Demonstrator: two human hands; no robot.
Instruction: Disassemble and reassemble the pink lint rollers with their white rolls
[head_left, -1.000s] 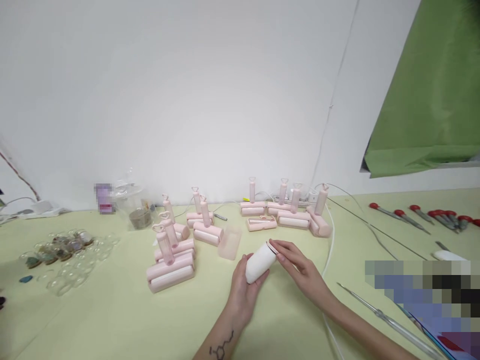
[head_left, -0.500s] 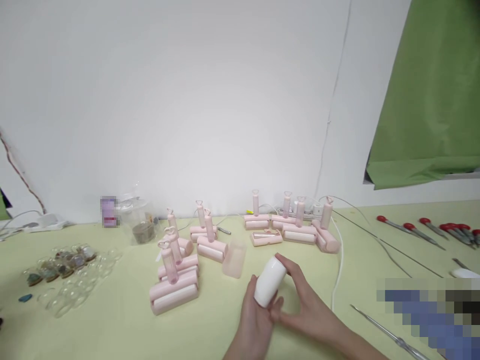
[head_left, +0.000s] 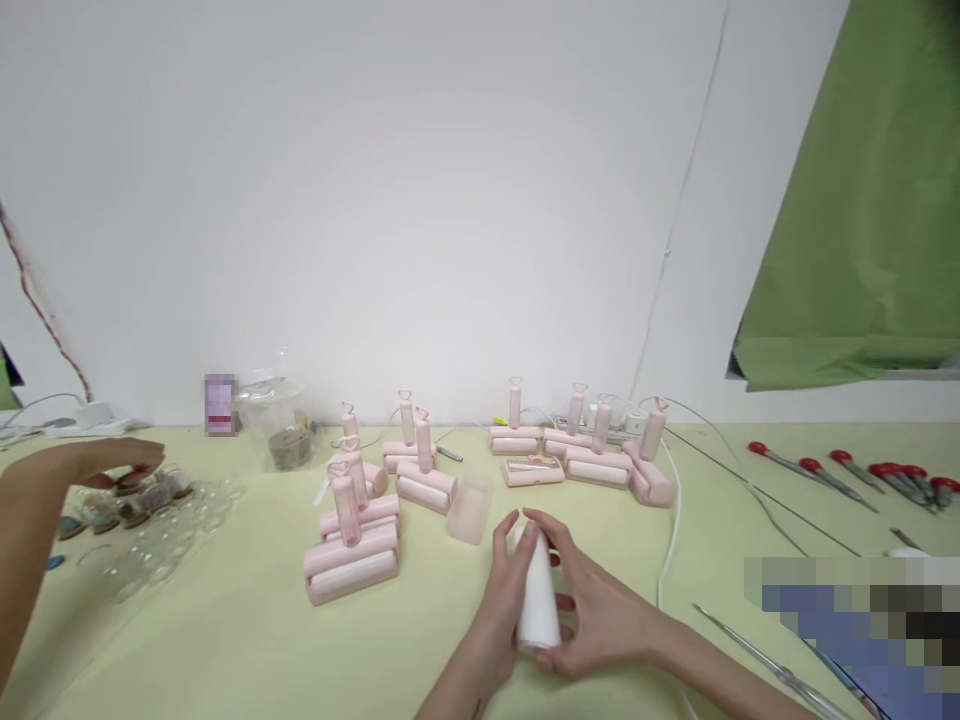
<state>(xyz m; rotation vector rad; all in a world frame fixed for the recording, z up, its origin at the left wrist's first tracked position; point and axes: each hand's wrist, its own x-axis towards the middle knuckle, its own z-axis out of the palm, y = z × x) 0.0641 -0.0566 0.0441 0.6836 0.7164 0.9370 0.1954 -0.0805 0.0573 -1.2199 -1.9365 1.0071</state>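
Observation:
A plain white lint roller refill point(head_left: 538, 600) stands nearly upright between my two hands, just above the front of the table. My left hand point(head_left: 506, 590) is closed along its left side, with fingers near its top. Around the right side curls my right hand point(head_left: 592, 610), its thumb low by the bottom end and its fingers partly hidden behind the roll. Beyond my hands lie a clear pinkish plastic cover point(head_left: 471, 508) and a small pink lint roller case point(head_left: 532, 471).
Several pink lint rollers point(head_left: 351, 562) stand to the left and at the back. At far left, another person's hand point(head_left: 124, 460) reaches over small domed pieces near a clear bubble tray point(head_left: 165, 545). Red-ended tools point(head_left: 832, 478), a metal tool point(head_left: 765, 655) and a white cable point(head_left: 671, 530) lie right.
The white refill has turned from slanted to nearly upright and come lower, and my left fingers have moved up around it. Another person's arm has entered at the left.

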